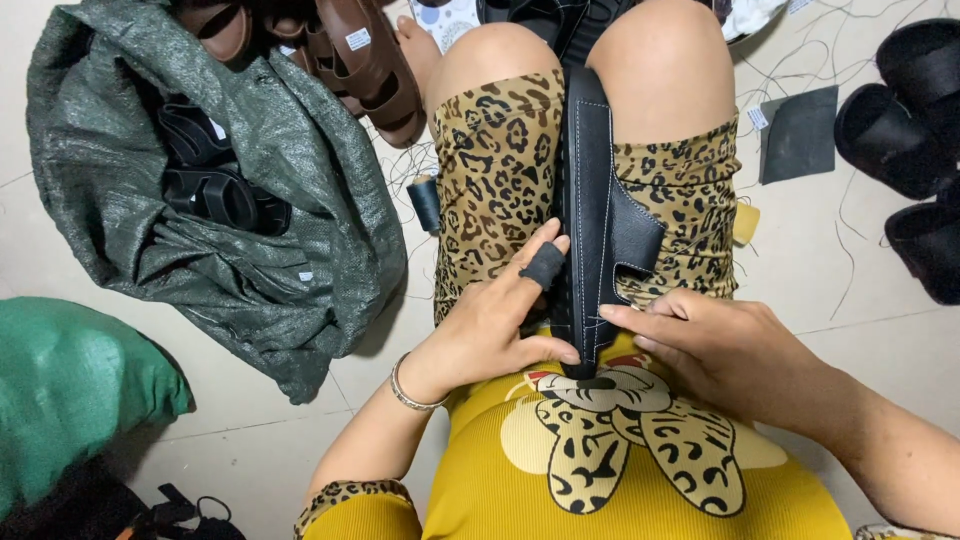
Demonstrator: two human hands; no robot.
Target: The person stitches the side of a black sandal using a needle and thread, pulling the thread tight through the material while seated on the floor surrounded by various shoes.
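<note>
Head view: a black leather sandal with white stitching along its edge [598,225] lies lengthwise between the person's knees, toe end away, heel end against the lap of a yellow top. Left hand [490,325] presses on the sandal's left edge, fingers spread rather than clenched, thumb at the heel end; its forefinger wears a black fabric finger guard [543,266]. Right hand [720,345] comes in from the right, fingertips pinched together at the sole edge near the heel; it looks closed on something thin, probably a needle or thread, but the item itself cannot be made out. Judged step: hand-stitching the strap or upper to the sole, with work at the heel end of the seam. The next move seems to call for a firm hold from the left hand and a fine, guided pull or push from the right, kept in line with the existing stitch row. A dark thread spool [425,203] sits on the floor just beside the left thigh. A grey-green woven sack [300,140] holds more black sandals; brown sandals [370,60] lie near its top; black finished sandals [905,130] are cut off at the right edge. Hidden: the sandal's underside, the right palm, needle, thread run. Loose threads on floor are faint
</note>
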